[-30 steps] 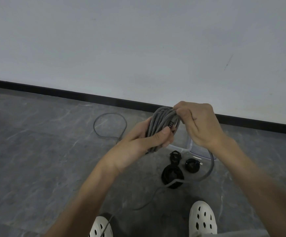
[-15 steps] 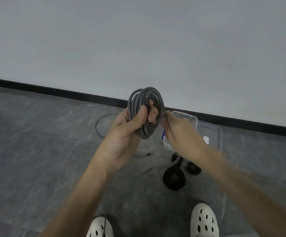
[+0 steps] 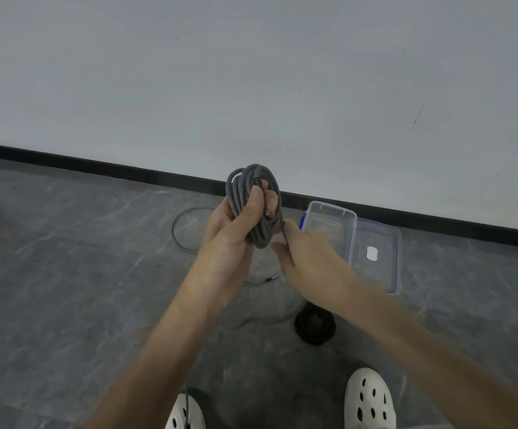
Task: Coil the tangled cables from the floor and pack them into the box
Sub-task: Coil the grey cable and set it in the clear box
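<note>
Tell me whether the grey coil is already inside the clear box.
No, the left hand grips the grey coil in the air, apart from the clear box.

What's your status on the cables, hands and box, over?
Left hand grips grey coil; right hand at its loose tail, grip blurred. Clear box open on floor. Black coil lies outside it, unpacked.
</note>
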Available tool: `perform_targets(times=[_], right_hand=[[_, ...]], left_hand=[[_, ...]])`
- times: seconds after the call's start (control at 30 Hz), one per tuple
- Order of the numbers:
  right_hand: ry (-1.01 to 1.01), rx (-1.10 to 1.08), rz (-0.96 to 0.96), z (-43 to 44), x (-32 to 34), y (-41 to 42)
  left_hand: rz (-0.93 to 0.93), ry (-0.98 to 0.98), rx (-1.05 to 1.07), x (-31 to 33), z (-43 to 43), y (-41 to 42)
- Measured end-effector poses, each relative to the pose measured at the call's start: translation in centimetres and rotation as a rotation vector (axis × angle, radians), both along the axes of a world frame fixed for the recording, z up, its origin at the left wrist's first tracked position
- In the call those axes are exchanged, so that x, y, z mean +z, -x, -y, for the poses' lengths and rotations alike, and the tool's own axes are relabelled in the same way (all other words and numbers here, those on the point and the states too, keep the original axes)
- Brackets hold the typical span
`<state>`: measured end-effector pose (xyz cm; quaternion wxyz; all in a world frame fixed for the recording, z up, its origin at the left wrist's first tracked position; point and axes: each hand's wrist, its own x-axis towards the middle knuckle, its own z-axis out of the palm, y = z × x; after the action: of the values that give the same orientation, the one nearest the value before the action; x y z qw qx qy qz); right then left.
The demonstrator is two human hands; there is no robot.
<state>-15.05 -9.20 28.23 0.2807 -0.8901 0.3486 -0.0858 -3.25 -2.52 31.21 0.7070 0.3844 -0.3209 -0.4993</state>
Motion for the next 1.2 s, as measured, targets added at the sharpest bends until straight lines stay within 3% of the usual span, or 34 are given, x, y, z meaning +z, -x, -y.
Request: perform_targets(times=[0.17, 0.37, 0.57, 0.8, 1.0, 1.2], right_hand=[[-0.196, -0.024, 0.028, -1.0, -0.1, -0.4], [-0.652, -0.143, 0.307, -2.0, 0.2, -0.3], [-0.322, -0.128, 0.348, -3.5, -0.1, -0.4], [-0.497, -0.285, 0.462, -0.1, 2.0, 0.3], [-0.375, -0.396, 0.456, 1.2, 1.9, 0.6], [-0.318, -0.394, 0.314, 2.7, 0.9, 0.9]], left_hand=[[0.113, 0.001, 0.089, -0.1, 0.1, -0.1], [0.15, -0.022, 0.274, 0.0, 0.2, -1.2], [0.128, 0.026, 0.334, 0.8, 0.0, -3.5], [0.073, -0.01, 0.224, 0.8, -0.1, -2.8], [0.051, -0.025, 0.028, 0.8, -0.2, -1.7], [0.108, -0.046, -0.117, 0.9, -0.5, -1.3]])
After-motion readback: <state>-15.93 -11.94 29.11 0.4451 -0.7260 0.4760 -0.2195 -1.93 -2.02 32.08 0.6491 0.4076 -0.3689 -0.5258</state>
